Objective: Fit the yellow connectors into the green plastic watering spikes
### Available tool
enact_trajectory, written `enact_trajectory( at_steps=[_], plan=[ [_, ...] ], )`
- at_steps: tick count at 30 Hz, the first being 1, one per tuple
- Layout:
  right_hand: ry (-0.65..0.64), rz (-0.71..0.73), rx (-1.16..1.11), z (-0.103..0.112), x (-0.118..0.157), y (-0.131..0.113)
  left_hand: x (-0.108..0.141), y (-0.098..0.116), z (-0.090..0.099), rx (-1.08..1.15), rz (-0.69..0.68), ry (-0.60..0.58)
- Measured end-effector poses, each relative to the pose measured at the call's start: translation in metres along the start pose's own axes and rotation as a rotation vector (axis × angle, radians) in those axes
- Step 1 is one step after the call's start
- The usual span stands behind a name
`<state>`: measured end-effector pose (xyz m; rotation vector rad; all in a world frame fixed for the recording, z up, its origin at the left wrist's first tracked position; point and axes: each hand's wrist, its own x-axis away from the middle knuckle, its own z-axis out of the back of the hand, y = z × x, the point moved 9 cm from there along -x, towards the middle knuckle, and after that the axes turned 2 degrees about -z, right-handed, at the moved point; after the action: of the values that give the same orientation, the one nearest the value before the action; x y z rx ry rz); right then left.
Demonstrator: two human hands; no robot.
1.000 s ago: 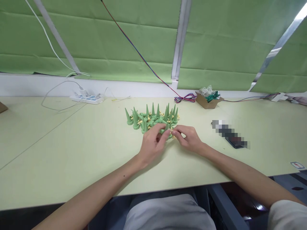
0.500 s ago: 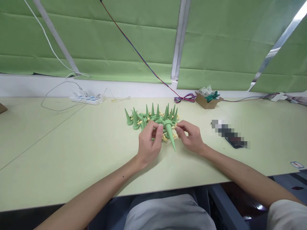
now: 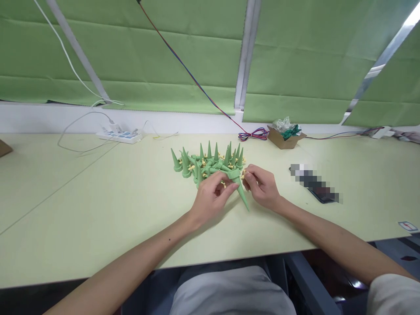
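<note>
My left hand [image 3: 213,194] is closed around the collar of a green plastic plant watering spike [image 3: 242,196], whose point slants down and to the right above the table. At the collar's right side, my right hand [image 3: 262,186] pinches a small yellow valve piece [image 3: 243,176]. Its fingertips partly cover that piece, and I cannot tell how far it sits in the collar. Just beyond both hands is a cluster of similar green spikes [image 3: 185,164], several standing point up and others lying down, with small yellow valve pieces [image 3: 191,167] among them.
On the pale table [image 3: 98,218], a dark phone-like object [image 3: 316,186], partly pixelated, lies to the right. A small cardboard box [image 3: 282,141] with clear plastic and green material stands behind. Coiled red and blue wire [image 3: 252,134] and a white power strip [image 3: 120,136] line the back.
The held spike has moved slightly right and toward me, and my left hand has shifted right with its thumb lower. My right hand stays at the collar's side.
</note>
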<state>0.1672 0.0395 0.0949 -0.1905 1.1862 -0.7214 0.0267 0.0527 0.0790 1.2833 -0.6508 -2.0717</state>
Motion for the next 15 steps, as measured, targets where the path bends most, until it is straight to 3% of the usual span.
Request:
enact_trajectory(
  at_steps=[8, 15],
  plan=[
    [-0.024, 0.002, 0.039, -0.003, 0.001, 0.001, 0.004, 0.018, 0.003, -0.115, -0.224, 0.027],
    [-0.004, 0.001, 0.024, -0.002, 0.001, 0.001, 0.004, 0.019, 0.004, -0.125, -0.236, 0.035]
  ],
)
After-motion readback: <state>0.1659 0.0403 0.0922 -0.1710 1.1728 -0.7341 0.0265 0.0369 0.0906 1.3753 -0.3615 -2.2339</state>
